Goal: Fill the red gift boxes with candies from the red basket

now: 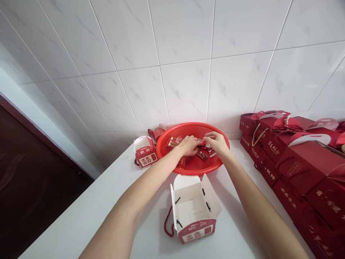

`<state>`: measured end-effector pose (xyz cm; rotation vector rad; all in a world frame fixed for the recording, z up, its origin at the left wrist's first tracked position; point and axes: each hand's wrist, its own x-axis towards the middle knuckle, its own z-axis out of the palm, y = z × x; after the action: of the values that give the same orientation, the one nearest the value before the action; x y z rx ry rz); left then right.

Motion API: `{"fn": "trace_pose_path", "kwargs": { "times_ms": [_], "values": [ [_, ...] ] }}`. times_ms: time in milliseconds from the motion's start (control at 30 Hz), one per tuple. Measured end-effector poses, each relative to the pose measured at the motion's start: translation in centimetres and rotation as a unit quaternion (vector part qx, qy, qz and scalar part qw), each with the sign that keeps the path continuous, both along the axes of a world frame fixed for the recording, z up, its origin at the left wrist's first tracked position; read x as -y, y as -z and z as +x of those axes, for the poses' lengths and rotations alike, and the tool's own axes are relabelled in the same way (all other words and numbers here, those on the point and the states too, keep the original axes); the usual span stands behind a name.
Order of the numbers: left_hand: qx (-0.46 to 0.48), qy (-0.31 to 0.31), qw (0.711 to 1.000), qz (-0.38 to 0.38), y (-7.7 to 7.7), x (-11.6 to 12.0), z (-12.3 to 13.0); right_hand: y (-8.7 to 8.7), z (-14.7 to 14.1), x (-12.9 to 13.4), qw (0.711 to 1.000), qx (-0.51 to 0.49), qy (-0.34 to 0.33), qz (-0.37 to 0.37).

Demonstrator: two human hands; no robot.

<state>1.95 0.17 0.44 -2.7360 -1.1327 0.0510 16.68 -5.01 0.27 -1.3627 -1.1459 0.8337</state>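
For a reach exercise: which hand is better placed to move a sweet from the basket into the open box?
Left, probably: the left hand sits straight behind the open box; the right hand lies further aside.

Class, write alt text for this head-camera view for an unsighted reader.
A left hand and right hand reach into a round red plastic basket of red-wrapped sweets. An open white-and-red cardboard gift box sits before it, stacked red gift boxes to the right.
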Motion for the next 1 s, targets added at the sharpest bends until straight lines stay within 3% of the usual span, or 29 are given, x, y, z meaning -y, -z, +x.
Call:
{"fn": "trace_pose_path", "kwargs": {
  "times_ms": [67, 133, 233, 300, 400, 533, 733, 867, 1000],
  "values": [
    [0.008, 0.122, 0.992, -0.012, 0.6, 0.1, 0.4, 0.1, 0.1, 0.0, 1.0, -0.015, 0.003, 0.001],
    [-0.004, 0.207, 0.978, -0.013, 1.4, 0.0, 1.1, 0.4, 0.3, -0.2, 1.0, -0.025, 0.017, 0.004],
    [-0.053, 0.262, 0.963, -0.011, 2.4, -0.1, 2.4, 1.0, 0.4, -0.6, 0.999, -0.022, 0.04, 0.004],
    [-0.083, 0.262, 0.962, -0.011, 2.6, -0.1, 3.2, 1.3, 0.5, -1.0, 0.999, -0.018, 0.049, 0.003],
    [-0.094, 0.196, 0.976, 0.0, 2.3, -0.1, 4.1, 1.6, 0.4, -1.5, 0.999, -0.02, 0.046, 0.015],
    [-0.027, 0.007, 1.0, 0.011, 1.0, -0.7, 3.4, 1.6, 0.4, -1.5, 0.999, -0.011, 0.043, 0.024],
    [0.055, -0.185, 0.981, 0.016, -1.2, -2.9, -0.4, 1.0, 0.3, -1.0, 0.999, 0.008, 0.032, 0.032],
    [0.11, -0.254, 0.961, 0.001, -1.4, -3.7, -2.3, 0.9, 0.2, -1.0, 0.999, 0.001, 0.028, 0.034],
    [0.15, -0.267, 0.951, -0.032, -0.9, -4.2, -3.2, 0.7, 0.2, -0.9, 0.999, 0.006, 0.016, 0.034]
  ]
}}
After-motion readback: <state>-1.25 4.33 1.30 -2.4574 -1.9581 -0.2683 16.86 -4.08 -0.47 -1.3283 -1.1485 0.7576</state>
